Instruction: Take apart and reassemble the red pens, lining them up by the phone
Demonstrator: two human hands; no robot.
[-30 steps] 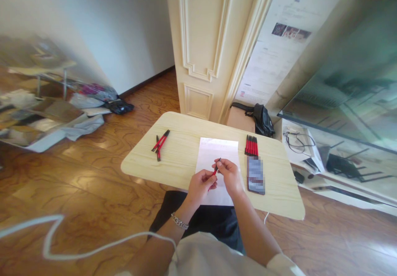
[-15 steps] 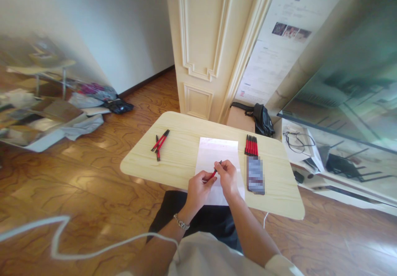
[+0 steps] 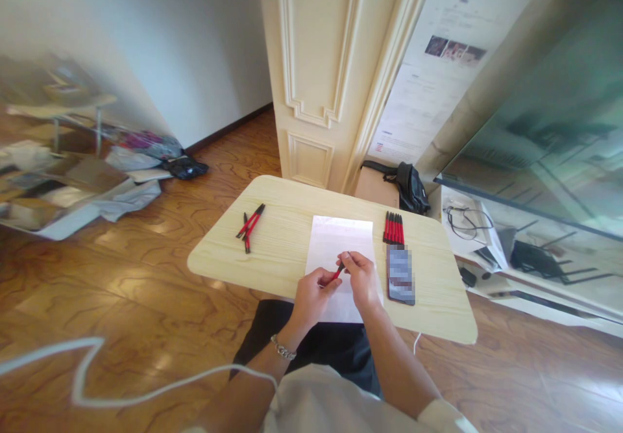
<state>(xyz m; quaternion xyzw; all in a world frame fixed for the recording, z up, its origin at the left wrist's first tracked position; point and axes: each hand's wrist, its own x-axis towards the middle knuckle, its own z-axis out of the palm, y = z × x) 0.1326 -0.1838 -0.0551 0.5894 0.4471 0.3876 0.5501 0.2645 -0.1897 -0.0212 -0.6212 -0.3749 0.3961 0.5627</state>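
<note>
Between my two hands is a red and black pen (image 3: 337, 272), tilted with its black end up and to the right. My left hand (image 3: 314, 293) is closed around the red lower part. At the black end, the fingers of my right hand (image 3: 361, 277) pinch the pen. Both hands are above a white sheet of paper (image 3: 341, 233), which bears faint writing near its top. Left of the sheet, several red and black pens (image 3: 252, 227) lie crossed in a loose pile. To the right, several matching pens (image 3: 394, 228) lie side by side in a row.
A phone (image 3: 401, 276) with a blurred screen lies just below the pen row. Everything rests on a small light wooden table (image 3: 438, 290) with rounded corners. A white cable (image 3: 160, 397) crosses at lower left. Behind the table are a black bag (image 3: 411, 186) and a panelled door (image 3: 311, 154).
My right hand's fingers have shifted slightly on the pen's black end, covering more of its tip. My left hand keeps its hold, and the pens on the table stay put.
</note>
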